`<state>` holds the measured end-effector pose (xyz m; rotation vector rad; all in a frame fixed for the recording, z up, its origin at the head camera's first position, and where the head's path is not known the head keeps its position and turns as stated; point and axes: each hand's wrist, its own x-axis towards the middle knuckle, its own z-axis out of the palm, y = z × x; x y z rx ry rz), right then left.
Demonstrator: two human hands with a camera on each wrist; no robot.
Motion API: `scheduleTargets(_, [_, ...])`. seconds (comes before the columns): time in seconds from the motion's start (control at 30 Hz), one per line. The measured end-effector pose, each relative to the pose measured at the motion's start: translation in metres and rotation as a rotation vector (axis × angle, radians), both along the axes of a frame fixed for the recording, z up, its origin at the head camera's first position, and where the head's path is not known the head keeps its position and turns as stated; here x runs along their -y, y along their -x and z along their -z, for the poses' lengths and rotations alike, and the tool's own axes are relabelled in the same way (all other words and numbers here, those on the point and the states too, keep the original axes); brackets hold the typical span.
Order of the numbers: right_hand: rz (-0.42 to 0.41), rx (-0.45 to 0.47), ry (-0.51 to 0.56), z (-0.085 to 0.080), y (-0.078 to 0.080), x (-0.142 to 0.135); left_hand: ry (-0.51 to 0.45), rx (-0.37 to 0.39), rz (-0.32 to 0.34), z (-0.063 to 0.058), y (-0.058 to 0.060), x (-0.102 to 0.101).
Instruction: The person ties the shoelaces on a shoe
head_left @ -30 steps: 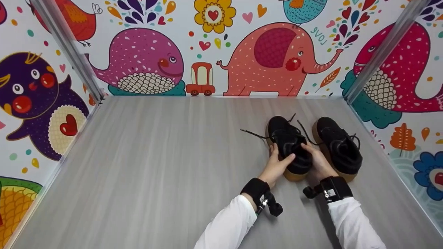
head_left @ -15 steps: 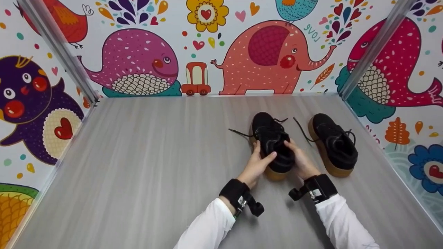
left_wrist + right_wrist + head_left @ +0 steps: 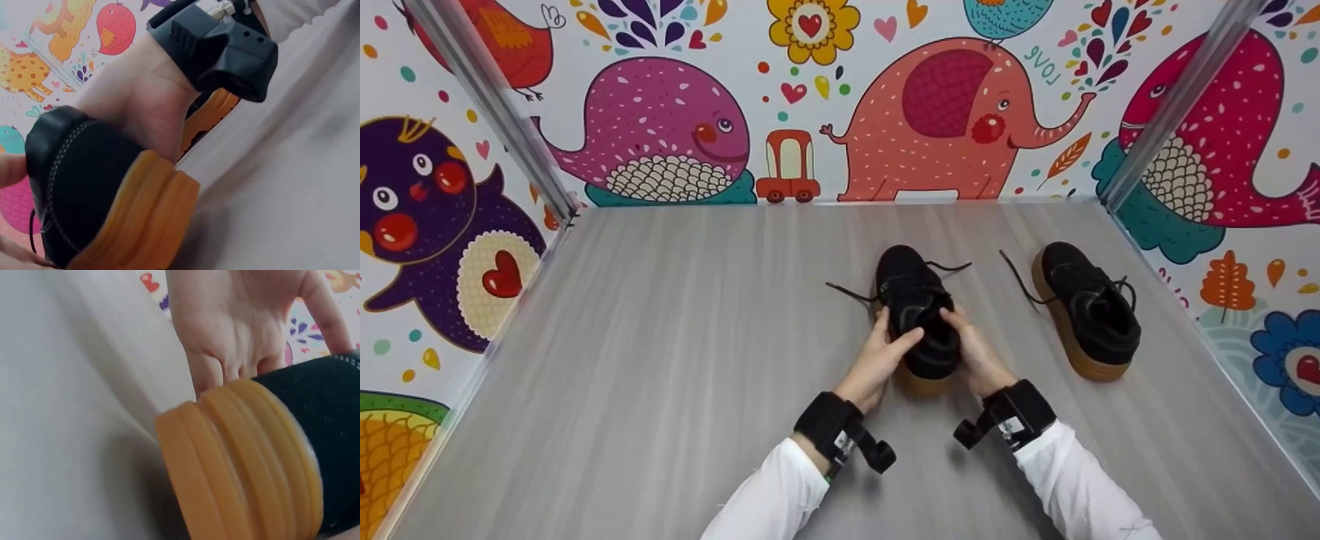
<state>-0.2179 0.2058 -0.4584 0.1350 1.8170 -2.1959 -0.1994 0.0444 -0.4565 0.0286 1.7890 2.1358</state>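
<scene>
A black lace-up shoe (image 3: 901,271) with a gum-coloured sole is between my two hands, toe pointing away and laces loose. My left hand (image 3: 871,366) grips its left side, with the thumb over the collar. On the right side my right hand (image 3: 979,355) holds it, thumb at the opening's edge. The left wrist view shows the shoe's heel (image 3: 95,180) close up, a shadow on the surface below it. The ridged sole (image 3: 242,461) fills much of the right wrist view. A matching black shoe (image 3: 1076,296) stands apart to the right, untouched.
A grey wood-grain surface (image 3: 697,337) lies beneath everything. Cartoon-printed panels (image 3: 825,90) wall it at the back and both sides, with metal posts (image 3: 1177,112) at the far corners.
Both hands have moved left with the shoe between them, widening the gap to the other shoe. That other shoe stays on the right side of the surface.
</scene>
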Motion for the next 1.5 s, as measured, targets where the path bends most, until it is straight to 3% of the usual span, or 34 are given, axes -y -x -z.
scheduleTargets(0.17, [-0.016,-0.053,0.002,-0.001,-0.012,0.02,0.02,0.003,0.0,-0.001,-0.01,0.021])
scheduleTargets(0.3, [-0.034,-0.084,0.018,-0.002,-0.022,0.032,-0.022,-0.012,-0.011,-0.004,-0.018,0.033])
scheduleTargets(0.57, [-0.033,-0.136,-0.102,-0.002,-0.045,0.045,-0.097,-0.006,-0.017,-0.009,-0.039,0.043])
scheduleTargets(0.93, [-0.062,-0.127,-0.193,0.008,-0.071,0.053,-0.106,0.051,-0.038,-0.005,-0.068,0.055])
scheduleTargets(1.17, [-0.075,-0.127,-0.168,0.012,-0.084,0.055,-0.083,0.077,-0.022,-0.002,-0.078,0.059])
scheduleTargets(1.5, [-0.075,-0.111,-0.159,0.017,-0.088,0.056,-0.099,0.095,-0.037,0.003,-0.083,0.058])
